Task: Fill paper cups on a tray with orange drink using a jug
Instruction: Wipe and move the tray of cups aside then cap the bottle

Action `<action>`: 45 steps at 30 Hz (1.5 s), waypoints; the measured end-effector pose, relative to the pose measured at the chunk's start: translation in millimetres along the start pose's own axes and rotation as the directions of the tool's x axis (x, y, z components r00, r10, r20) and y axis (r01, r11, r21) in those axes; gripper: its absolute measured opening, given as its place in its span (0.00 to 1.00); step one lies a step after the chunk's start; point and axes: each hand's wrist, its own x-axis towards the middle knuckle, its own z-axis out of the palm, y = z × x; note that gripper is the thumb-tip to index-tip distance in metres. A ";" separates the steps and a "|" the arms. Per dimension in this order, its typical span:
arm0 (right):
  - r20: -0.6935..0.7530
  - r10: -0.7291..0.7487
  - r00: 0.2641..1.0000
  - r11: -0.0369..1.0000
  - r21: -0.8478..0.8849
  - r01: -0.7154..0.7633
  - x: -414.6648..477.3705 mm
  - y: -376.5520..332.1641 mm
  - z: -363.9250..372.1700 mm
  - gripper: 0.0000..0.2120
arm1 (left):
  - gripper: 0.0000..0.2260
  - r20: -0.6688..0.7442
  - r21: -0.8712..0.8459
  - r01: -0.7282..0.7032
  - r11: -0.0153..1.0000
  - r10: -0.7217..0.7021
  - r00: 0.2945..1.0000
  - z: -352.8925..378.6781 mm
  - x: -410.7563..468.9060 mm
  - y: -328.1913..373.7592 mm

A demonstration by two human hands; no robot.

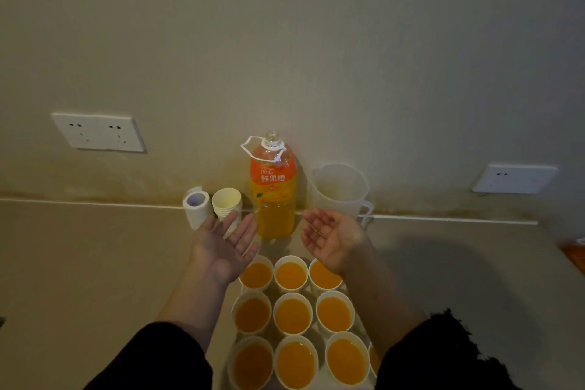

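Several white paper cups stand in rows on a tray near me, each holding orange drink. A translucent plastic jug stands by the wall at the right and looks empty. Left of it is an uncapped bottle of orange drink, partly full. My left hand is held palm up above the far left cups, fingers straight, holding nothing. My right hand hovers palm up over the far right cup with loosely curled fingers, also holding nothing. Both hands are just in front of the bottle.
A stack of spare paper cups and a roll of tissue stand left of the bottle against the wall. Wall sockets sit at the left and right. The beige counter extends both ways.
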 end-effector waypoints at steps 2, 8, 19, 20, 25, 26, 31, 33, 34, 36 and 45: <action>-0.030 0.011 0.999 0.996 0.091 -0.008 1.0 1.9 9.3 0.11 | 0.22 0.052 -0.027 0.036 0.999 -0.034 0.998 -8.6 3.1 9.8; -0.040 0.011 0.999 0.982 0.190 -0.003 10.2 16.8 19.9 0.11 | 0.23 0.076 -0.063 0.075 0.995 -0.070 0.995 -31.5 16.5 35.2; -0.108 -0.041 0.993 0.973 0.221 0.064 18.3 23.2 13.5 0.09 | 0.09 -0.089 0.446 -0.087 0.891 0.141 0.986 -39.7 62.9 42.9; -0.115 -0.043 0.992 0.974 0.217 0.068 19.1 22.6 11.7 0.08 | 0.10 -0.106 0.524 -0.118 0.844 0.201 0.974 -39.2 70.1 42.3; -0.142 -0.063 0.988 0.975 0.201 0.092 22.0 15.9 5.7 0.07 | 0.09 -0.081 0.849 -0.214 0.482 0.520 0.850 -46.7 118.6 52.0; -0.154 -0.071 0.985 0.976 0.194 0.100 23.3 14.1 4.5 0.07 | 0.12 -0.084 0.863 -0.219 0.455 0.557 0.826 -49.4 127.4 56.1; -0.184 -0.085 0.979 0.976 0.182 0.119 30.4 8.0 1.9 0.07 | 0.21 -0.070 0.849 -0.213 0.484 0.501 0.862 -54.5 161.2 66.7; -0.198 -0.094 0.976 0.977 0.170 0.129 32.7 5.9 3.4 0.07 | 0.22 -0.056 0.823 -0.215 0.525 0.452 0.890 -54.4 172.7 69.5; -0.203 -0.100 0.974 0.978 0.162 0.134 33.4 5.1 4.5 0.07 | 0.22 -0.063 0.817 -0.202 0.540 0.433 0.899 -54.5 177.2 71.0; -0.210 -0.108 0.972 0.978 0.150 0.142 34.5 4.2 7.4 0.07 | 0.24 -0.081 0.833 -0.147 0.533 0.381 0.921 -56.7 185.7 73.8; -0.254 -0.132 0.958 0.981 0.103 0.163 36.0 3.5 15.9 0.08 | 0.40 -0.019 0.921 -0.098 0.378 0.295 0.955 -61.4 187.4 77.6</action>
